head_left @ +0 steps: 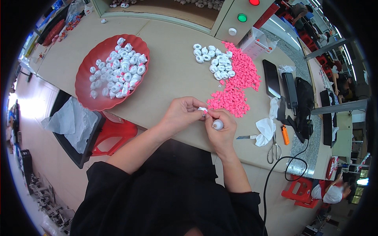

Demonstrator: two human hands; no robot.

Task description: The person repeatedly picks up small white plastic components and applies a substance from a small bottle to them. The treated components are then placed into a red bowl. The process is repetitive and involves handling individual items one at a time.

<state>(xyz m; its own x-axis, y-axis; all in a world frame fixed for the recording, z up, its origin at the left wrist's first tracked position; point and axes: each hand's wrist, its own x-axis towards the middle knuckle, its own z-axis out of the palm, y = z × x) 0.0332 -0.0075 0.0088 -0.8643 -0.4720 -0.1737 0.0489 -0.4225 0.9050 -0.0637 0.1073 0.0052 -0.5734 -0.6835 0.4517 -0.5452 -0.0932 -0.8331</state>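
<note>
Near the table's front edge, my left hand (178, 115) pinches a small white rounded piece (202, 109) between thumb and fingertips. A bit of pink shows on that piece. My right hand (223, 135) is closed, its thumb and forefinger meeting the white piece from the right. Tucked in the same hand is a small whitish bottle (217, 124) with a thin tip. Just beyond my fingers spreads a heap of small pink pieces (229, 101). More white pieces (220, 67) lie grouped beside the farther pink heap (244, 70).
A red scalloped bowl (87, 96) of white pieces with pink bits stands at left. On the right lie a phone (271, 78), scissors (274, 151), an orange-handled tool (285, 135), a blade (246, 137), crumpled tissue (265, 131) and a black cable (271, 173). A red stool (118, 135) stands below left.
</note>
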